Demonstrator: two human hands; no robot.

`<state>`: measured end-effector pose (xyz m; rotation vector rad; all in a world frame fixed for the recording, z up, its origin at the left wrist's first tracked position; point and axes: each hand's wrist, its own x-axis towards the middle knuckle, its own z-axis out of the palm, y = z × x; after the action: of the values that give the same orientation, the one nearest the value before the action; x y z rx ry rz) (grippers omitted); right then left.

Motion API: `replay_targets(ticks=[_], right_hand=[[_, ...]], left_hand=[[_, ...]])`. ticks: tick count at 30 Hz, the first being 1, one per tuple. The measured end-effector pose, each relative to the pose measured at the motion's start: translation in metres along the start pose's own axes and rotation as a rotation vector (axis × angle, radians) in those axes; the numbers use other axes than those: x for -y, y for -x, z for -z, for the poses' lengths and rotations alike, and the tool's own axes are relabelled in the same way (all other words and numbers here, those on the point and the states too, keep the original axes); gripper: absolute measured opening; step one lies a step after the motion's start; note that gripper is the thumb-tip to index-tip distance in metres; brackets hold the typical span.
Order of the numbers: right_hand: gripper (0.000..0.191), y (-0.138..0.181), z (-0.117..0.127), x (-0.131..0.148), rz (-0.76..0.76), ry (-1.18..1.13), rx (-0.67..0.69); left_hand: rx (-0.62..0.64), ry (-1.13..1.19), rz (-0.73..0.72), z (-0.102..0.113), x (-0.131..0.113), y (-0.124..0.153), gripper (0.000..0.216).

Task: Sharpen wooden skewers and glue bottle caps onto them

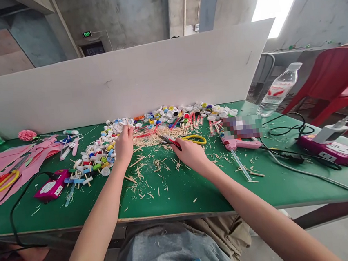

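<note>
Beside the wood shavings (147,139) on the worktop (181,203), yellow-handled scissors (168,139) were gripped by the right hand (191,155), while the left hand (124,145) pinched a small item, unidentifiable. Much cutting seemed done, judging by the shavings; how much remained, with bottle caps (164,115) heaped beyond, was unclear.

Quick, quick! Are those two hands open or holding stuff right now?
Left hand: closed, fingertips together; can't tell what, if anything, is pinched there.
Right hand: closed, holding yellow-handled scissors.
</note>
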<state>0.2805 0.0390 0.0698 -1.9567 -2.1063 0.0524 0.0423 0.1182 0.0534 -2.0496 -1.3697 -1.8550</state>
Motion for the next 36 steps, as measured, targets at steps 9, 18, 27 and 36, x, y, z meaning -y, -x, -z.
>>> replay_targets(ticks=[9, 18, 27, 36], right_hand=[[0.033, 0.0, -0.001, -0.001, 0.016, -0.004, -0.013], [0.036, 0.002, 0.001, 0.0, 0.014, 0.004, 0.004], [0.035, 0.001, -0.001, -0.001, 0.005, 0.017, -0.007], [0.035, 0.0, -0.002, -0.001, 0.004, 0.016, -0.006]], left_hand=[[-0.086, 0.038, -0.018, 0.003, 0.0, -0.007, 0.021], [0.129, 0.347, 0.066, -0.019, -0.038, 0.009, 0.021], [0.259, 0.334, 0.177, -0.017, -0.027, 0.006, 0.029], [0.104, 0.174, 0.181, -0.012, -0.002, 0.0, 0.032]])
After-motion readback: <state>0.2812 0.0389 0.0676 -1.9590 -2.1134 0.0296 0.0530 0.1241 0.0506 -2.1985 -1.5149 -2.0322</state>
